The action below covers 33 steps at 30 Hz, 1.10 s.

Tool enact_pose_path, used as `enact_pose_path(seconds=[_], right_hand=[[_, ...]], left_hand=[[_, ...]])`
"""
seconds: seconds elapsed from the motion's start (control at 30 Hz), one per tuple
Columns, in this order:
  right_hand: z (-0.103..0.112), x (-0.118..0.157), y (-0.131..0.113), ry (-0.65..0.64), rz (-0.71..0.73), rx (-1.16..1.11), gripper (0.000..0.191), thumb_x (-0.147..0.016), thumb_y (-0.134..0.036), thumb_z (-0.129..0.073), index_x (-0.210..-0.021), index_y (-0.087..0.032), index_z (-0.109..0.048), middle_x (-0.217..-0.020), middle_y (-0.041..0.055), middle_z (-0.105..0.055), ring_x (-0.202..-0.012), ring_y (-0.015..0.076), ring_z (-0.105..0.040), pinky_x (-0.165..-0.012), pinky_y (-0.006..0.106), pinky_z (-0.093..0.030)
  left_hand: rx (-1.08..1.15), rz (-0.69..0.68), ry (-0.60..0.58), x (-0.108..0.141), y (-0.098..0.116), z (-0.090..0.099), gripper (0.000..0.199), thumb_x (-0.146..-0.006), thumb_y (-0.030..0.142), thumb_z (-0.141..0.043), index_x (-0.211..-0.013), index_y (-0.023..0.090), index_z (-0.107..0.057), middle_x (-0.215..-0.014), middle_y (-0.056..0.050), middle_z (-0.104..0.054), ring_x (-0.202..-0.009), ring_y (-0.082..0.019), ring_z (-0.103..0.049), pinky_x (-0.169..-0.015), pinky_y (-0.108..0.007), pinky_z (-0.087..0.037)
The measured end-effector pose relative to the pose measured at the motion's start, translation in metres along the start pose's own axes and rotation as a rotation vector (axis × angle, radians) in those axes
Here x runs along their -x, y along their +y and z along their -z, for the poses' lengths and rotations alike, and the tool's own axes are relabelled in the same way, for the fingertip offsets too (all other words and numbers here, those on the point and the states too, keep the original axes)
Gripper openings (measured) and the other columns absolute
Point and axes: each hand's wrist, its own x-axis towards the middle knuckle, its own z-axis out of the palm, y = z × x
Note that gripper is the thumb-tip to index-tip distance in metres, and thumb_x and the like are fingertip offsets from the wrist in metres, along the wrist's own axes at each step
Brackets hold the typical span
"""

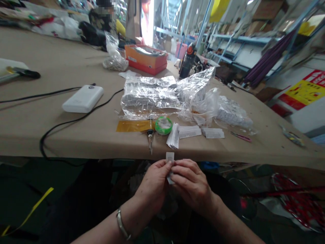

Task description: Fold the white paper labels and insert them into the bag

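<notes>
A small pale strip, like a paper label, is held upright just off the table's front edge. My left hand pinches it with the thumb lying across its front. From the other side my right hand closes its fingers on the strip's right edge. Straight ahead on the table lies a fanned stack of white printed labels, beside two flatter label stacks. A green tape roll and a pen-like tool with a metal tip lie left of them.
Clear plastic bags with packed contents lie behind the labels. A white power bank and a black cable are at left. Pink-handled tweezers or scissors lie right. An orange-red box and a dark bottle stand farther back.
</notes>
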Motion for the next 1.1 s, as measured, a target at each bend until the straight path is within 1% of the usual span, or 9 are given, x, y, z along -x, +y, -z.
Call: enact_pose_path(seconds=[0.13, 0.2, 0.27, 0.37, 0.53, 0.6, 0.7, 0.87, 1.1], right_hand=[[0.006, -0.016, 0.038, -0.019, -0.256, 0.202, 0.045, -0.092, -0.035, -0.044, -0.131, -0.012, -0.044, -0.121, 0.0150, -0.056, -0.119, 0.0278, -0.046, -0.099, 0.048, -0.043], [0.006, -0.021, 0.058, -0.095, -0.358, 0.380, 0.056, -0.090, -0.046, -0.046, -0.133, -0.010, -0.043, -0.127, 0.0174, -0.052, -0.123, 0.0319, -0.040, -0.102, 0.051, -0.038], [0.005, -0.022, 0.068, -0.185, -0.380, 0.493, 0.062, -0.086, -0.052, -0.051, -0.132, -0.011, -0.045, -0.133, 0.0173, -0.048, -0.125, 0.0352, -0.037, -0.103, 0.054, -0.035], [0.004, -0.013, 0.072, -0.217, -0.333, 0.521, 0.054, -0.087, -0.047, -0.054, -0.129, -0.014, -0.050, -0.132, 0.0149, -0.051, -0.124, 0.0345, -0.039, -0.101, 0.053, -0.036], [0.009, 0.004, 0.075, -0.004, -0.256, 0.351, 0.019, -0.090, -0.023, -0.052, -0.104, -0.018, -0.064, -0.110, 0.0087, -0.066, -0.113, 0.0250, -0.053, -0.098, 0.044, -0.044], [0.011, 0.007, 0.073, 0.098, -0.255, 0.250, 0.013, -0.089, -0.019, -0.053, -0.093, -0.020, -0.066, -0.100, 0.0063, -0.068, -0.106, 0.0223, -0.058, -0.095, 0.042, -0.047], [0.011, 0.007, 0.056, 0.190, -0.212, 0.104, 0.013, -0.087, -0.014, -0.054, -0.091, -0.020, -0.065, -0.099, 0.0066, -0.069, -0.105, 0.0212, -0.060, -0.094, 0.042, -0.048], [0.000, 0.009, 0.015, 0.045, 0.063, -0.002, 0.013, -0.087, -0.013, -0.055, -0.094, -0.019, -0.064, -0.101, 0.0076, -0.069, -0.112, 0.0213, -0.058, -0.098, 0.044, -0.046], [-0.010, 0.014, 0.008, -0.045, 0.125, -0.024, 0.016, -0.090, -0.013, -0.051, -0.093, -0.019, -0.065, -0.100, 0.0073, -0.070, -0.112, 0.0190, -0.058, -0.096, 0.040, -0.049]], left_hand=[[-0.163, 0.045, 0.150, -0.002, 0.001, 0.004, 0.007, -0.080, 0.015, -0.061, -0.083, 0.009, -0.064, -0.070, -0.009, -0.067, -0.058, -0.014, -0.063, -0.056, -0.025, -0.053], [-0.235, 0.043, 0.171, -0.002, 0.001, 0.007, 0.009, -0.080, 0.016, -0.061, -0.087, 0.009, -0.064, -0.071, -0.009, -0.068, -0.059, -0.014, -0.064, -0.058, -0.026, -0.053], [-0.270, 0.027, 0.154, -0.001, -0.001, 0.010, 0.011, -0.080, 0.016, -0.062, -0.089, 0.011, -0.063, -0.070, -0.007, -0.068, -0.057, -0.013, -0.062, -0.057, -0.025, -0.052], [-0.299, 0.024, 0.159, 0.000, -0.003, 0.013, 0.008, -0.080, 0.018, -0.062, -0.084, 0.011, -0.061, -0.066, -0.005, -0.067, -0.055, -0.012, -0.062, -0.056, -0.023, -0.051], [-0.275, 0.085, 0.187, 0.001, -0.003, 0.010, 0.006, -0.079, 0.016, -0.062, -0.083, 0.011, -0.061, -0.073, -0.008, -0.070, -0.056, -0.013, -0.063, -0.055, -0.024, -0.051], [-0.263, 0.106, 0.177, 0.002, 0.000, 0.006, 0.007, -0.080, 0.015, -0.060, -0.085, 0.010, -0.061, -0.077, -0.010, -0.070, -0.059, -0.014, -0.064, -0.058, -0.026, -0.053], [-0.234, 0.155, 0.140, 0.004, 0.004, 0.001, 0.009, -0.082, 0.013, -0.055, -0.086, 0.008, -0.062, -0.077, -0.012, -0.070, -0.058, -0.015, -0.064, -0.059, -0.028, -0.053], [-0.052, 0.134, 0.021, 0.005, 0.004, 0.001, 0.010, -0.078, 0.005, -0.056, -0.080, 0.007, -0.066, -0.068, -0.008, -0.068, -0.054, -0.012, -0.061, -0.053, -0.022, -0.049], [0.050, 0.113, -0.048, 0.003, -0.002, 0.009, 0.006, -0.074, 0.007, -0.062, -0.073, 0.007, -0.068, -0.066, -0.008, -0.068, -0.055, -0.011, -0.060, -0.053, -0.019, -0.046]])
